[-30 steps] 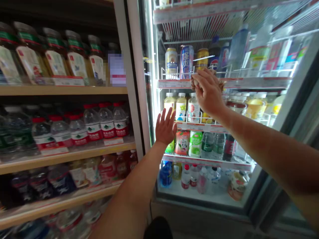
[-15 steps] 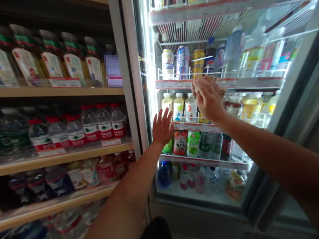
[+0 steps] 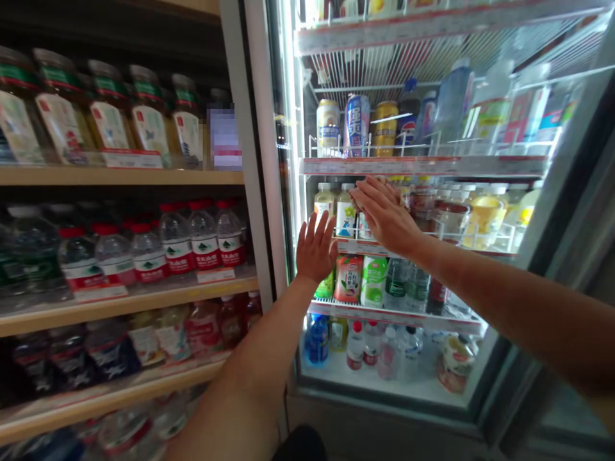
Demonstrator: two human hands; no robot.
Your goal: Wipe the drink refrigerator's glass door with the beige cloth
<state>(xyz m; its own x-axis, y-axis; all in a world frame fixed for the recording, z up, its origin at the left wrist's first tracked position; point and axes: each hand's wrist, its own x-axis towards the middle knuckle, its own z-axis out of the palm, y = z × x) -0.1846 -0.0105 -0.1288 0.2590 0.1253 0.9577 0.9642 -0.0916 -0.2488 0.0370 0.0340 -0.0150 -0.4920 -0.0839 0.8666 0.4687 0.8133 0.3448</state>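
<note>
My right hand lies flat against the glass door of a lit drinks fridge, pressing a brownish cloth of which only an edge shows past my fingers. It sits level with the shelf of small yoghurt-drink bottles. My left hand is open with fingers spread, its palm on the same glass near the door's left edge, lower down and holding nothing.
Behind the glass stand cans on an upper wire shelf and bottles on lower ones. To the left, wooden shelves carry red-capped water bottles and tea bottles. The fridge frame separates the two.
My right hand with the cloth has slid down and left on the glass, from the can shelf's edge to the row below. The left hand has stayed put.
</note>
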